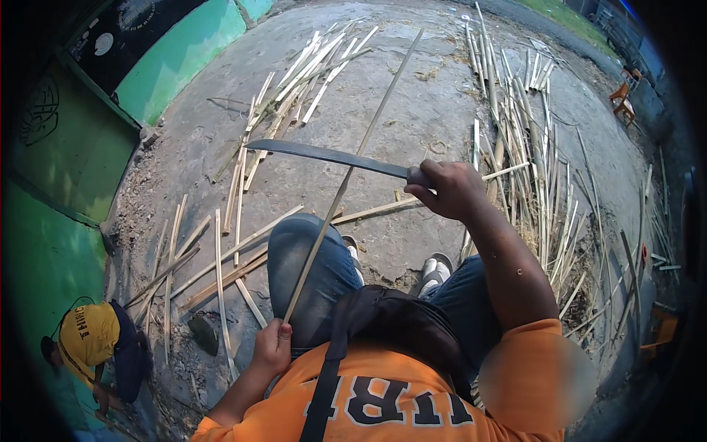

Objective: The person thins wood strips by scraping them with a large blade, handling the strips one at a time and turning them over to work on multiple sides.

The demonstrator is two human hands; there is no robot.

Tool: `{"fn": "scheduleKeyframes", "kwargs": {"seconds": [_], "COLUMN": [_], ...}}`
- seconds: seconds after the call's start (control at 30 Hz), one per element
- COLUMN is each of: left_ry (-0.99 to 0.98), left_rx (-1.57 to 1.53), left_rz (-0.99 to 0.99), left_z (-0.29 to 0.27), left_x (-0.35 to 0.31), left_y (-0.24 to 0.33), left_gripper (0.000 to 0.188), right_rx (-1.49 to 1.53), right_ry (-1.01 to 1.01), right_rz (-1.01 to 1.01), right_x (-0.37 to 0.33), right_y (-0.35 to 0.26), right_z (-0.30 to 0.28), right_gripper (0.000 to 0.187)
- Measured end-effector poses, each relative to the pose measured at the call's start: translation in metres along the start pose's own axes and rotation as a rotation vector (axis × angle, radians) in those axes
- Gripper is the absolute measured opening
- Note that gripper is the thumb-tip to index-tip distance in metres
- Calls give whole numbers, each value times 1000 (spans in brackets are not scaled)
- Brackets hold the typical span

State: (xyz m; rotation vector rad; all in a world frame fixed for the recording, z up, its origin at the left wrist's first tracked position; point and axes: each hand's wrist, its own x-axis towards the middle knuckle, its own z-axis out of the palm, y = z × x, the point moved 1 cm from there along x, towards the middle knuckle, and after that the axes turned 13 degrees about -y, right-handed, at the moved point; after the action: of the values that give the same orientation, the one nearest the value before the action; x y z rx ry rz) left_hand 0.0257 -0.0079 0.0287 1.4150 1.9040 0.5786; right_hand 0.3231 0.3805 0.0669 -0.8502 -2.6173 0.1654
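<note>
My right hand (449,190) is closed around the handle of a machete (331,156), whose long dark blade points left, held level in front of me. My left hand (271,346) grips the near end of a long thin bamboo strip (318,243) beside my left thigh. From there the strip runs up and away over my left knee toward the far ground. Machete blade and strip cross near the middle of the view; whether they touch I cannot tell.
Bamboo strips (309,66) lie piled at far left, with more bamboo poles (515,125) heaped on the right. Loose strips (219,280) lie left of my knee. A person in a yellow shirt (90,331) bends down at lower left by a green wall (59,250). Orange chairs (623,103) stand far right.
</note>
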Motion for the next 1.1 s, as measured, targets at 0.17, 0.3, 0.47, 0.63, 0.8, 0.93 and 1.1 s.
{"fn": "scheduleKeyframes", "kwargs": {"seconds": [0.17, 0.3, 0.47, 0.63, 0.8, 0.93, 1.1], "left_ry": [13, -10, -31, -37, -78, -101, -75], "left_rx": [36, -10, 2, -37, -85, -86, -25], "left_rz": [9, 21, 7, 6, -12, -70, 11], "left_z": [2, -1, -3, -2, -5, -5, -9], "left_x": [-1, -1, 3, 0, 2, 1, 2], "left_y": [-9, -8, -5, -14, -21, -23, -18], "left_gripper": [59, 58, 60, 61, 60, 60, 62], "right_rx": [34, 170, 144, 131, 172, 101, 91], "right_ry": [-155, -63, -61, -101, -98, -115, -90], "right_rz": [-149, -51, -6, -171, -131, -151, -105], "right_x": [1, 3, -1, 0, 1, 4, 8], "right_y": [-26, -3, 7, -13, 7, -19, -2], "right_z": [-8, 6, 5, 2, 16, 9, 7], "right_gripper": [47, 44, 41, 38, 37, 38, 35]}}
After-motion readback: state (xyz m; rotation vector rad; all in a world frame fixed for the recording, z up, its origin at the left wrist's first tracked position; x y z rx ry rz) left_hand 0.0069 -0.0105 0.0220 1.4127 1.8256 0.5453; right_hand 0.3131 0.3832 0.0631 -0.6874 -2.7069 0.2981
